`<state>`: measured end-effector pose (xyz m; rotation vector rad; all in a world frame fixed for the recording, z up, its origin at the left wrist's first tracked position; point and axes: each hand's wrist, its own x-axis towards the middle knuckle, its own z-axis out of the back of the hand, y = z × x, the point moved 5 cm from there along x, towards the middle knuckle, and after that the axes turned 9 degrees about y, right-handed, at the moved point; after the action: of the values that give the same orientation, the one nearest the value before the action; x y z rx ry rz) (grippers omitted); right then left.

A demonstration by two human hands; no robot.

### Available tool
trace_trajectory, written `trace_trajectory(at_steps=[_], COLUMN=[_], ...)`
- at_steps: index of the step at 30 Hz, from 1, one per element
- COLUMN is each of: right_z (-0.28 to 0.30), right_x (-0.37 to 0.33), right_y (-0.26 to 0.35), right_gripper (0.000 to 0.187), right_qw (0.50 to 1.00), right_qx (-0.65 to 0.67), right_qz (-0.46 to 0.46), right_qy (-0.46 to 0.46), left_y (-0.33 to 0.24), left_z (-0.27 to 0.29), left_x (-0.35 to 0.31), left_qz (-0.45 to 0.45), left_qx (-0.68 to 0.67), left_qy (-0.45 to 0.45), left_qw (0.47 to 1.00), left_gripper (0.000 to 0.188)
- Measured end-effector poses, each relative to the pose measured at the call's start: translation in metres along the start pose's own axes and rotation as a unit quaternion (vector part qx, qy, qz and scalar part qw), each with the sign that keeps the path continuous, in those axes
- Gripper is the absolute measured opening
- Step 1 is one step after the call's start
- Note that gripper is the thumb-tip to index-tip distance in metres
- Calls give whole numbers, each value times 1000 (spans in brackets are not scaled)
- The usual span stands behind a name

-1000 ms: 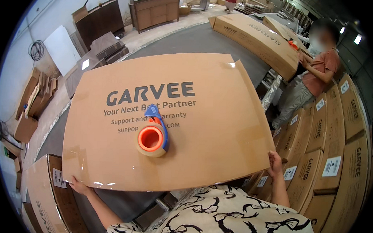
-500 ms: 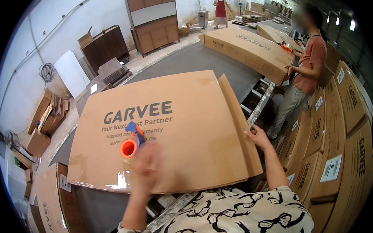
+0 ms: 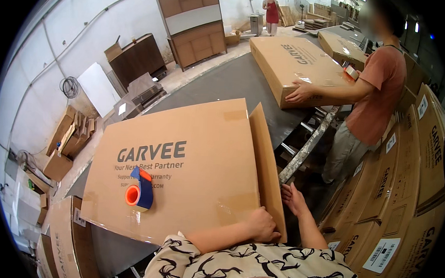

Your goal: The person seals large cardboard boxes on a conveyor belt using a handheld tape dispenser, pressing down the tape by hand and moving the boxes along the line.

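A large flat cardboard box (image 3: 206, 173) lies in front of me, with dark print on its top. At its right end a long flap (image 3: 269, 175) stands out, with a gap between it and the top. My left hand (image 3: 263, 225) is closed at the box's near right corner, its fingers curled over the edge beside the flap. Just outside the flap is my right hand (image 3: 294, 199), its fingers stretched out and holding nothing. A blue and orange tape dispenser (image 3: 144, 192) rests on the left part of the box top.
The box sits on a grey conveyor belt (image 3: 210, 79) with a metal side rail (image 3: 305, 149). Farther along, a co-worker (image 3: 381, 76) has both arms at another taped box (image 3: 303, 63). Stacked cartons (image 3: 397, 194) line my right; another carton (image 3: 64, 236) stands at the near left.
My left hand has moved from beside the tape dispenser to the box's right corner. The right hand has come off the flap. The co-worker's box has turned and shifted toward me.
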<state>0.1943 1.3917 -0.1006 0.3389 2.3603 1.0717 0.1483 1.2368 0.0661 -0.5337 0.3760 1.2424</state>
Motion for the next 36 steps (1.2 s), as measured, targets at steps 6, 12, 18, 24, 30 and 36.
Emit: trace_trajectory(at_steps=[6,12,18,24,30,36], right_z=[43,10,13,6,2,-3], right_x=[20,-8,-32,-27,-25,-25], right_y=[-131,-130,-116,-118,-119,-119], right_gripper=[41,39,37,35,34,32], right_qw=[999,999,996,993,990,988], right_qx=[30,-19,-53,-75,-89,-104], right_qz=[-28,-34,-47,-63,-77,-86], right_qy=[-31,-35,-62,-68,-78,-80], left_y=[3,14,10,14,17,17], left_z=[13,-13,-13,-11,-13,-18], left_x=[-14,-12,-11,-20,-18,-16], left_qz=[-64,-102,-84,-100,-147,-146], left_qx=[-63,-73,-67,-89,-139,-126], left_qy=[-436,-378,-400,-379,-368,-409], left_qw=[895,917,910,916,908,892], left_gripper=[39,37,34,29,28,28])
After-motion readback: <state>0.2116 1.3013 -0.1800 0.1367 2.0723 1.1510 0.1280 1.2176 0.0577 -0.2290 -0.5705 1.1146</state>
